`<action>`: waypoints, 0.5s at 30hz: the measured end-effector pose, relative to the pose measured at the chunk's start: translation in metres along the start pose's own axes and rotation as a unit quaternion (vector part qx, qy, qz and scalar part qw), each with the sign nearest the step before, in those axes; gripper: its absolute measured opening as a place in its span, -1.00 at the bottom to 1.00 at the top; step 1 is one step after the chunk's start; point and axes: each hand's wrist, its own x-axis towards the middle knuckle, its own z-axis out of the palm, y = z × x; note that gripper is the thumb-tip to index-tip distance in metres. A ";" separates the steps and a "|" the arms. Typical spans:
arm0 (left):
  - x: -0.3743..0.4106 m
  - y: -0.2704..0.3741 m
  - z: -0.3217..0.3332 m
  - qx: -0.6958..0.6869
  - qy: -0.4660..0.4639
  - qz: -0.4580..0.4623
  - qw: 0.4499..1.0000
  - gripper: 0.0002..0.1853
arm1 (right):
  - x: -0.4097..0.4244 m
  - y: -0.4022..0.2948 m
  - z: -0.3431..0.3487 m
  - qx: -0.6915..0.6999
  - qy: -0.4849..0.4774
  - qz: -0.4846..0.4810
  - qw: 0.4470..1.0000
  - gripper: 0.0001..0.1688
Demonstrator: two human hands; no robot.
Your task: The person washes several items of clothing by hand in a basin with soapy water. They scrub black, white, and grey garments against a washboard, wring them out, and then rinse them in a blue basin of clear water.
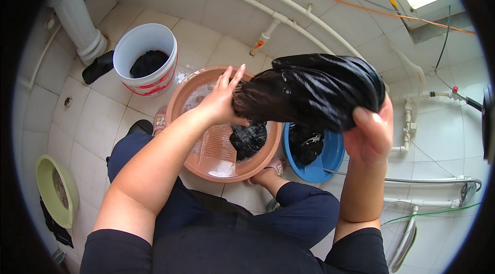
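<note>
My right hand (369, 133) grips one end of a wet, shiny black garment (321, 88), thumb on the near side. The garment is held up in the air and stretches left above two basins. At its blurred left end is my left hand (218, 100), its fingers spread and pointing away from me; whether its palm touches the cloth is hard to see. Below is a brown-orange plastic basin (210, 171) with a ribbed washboard (218, 142), sudsy water and another black cloth (249, 140). A blue basin (338, 158) to the right holds more black cloth (305, 144).
A white bucket (152, 84) with dark cloth (149, 63) inside stands at the far left, beside a white pedestal (77, 19). A pale green basin (71, 196) is at the left. Pipes with an orange-handled valve (259, 44) run along the tiled wall. A metal hose (406, 180) lies right.
</note>
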 end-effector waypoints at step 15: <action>0.001 0.029 0.011 -0.678 0.100 -0.044 0.727 -0.81 | -0.086 0.208 -0.094 0.378 0.094 0.422 0.818 -0.13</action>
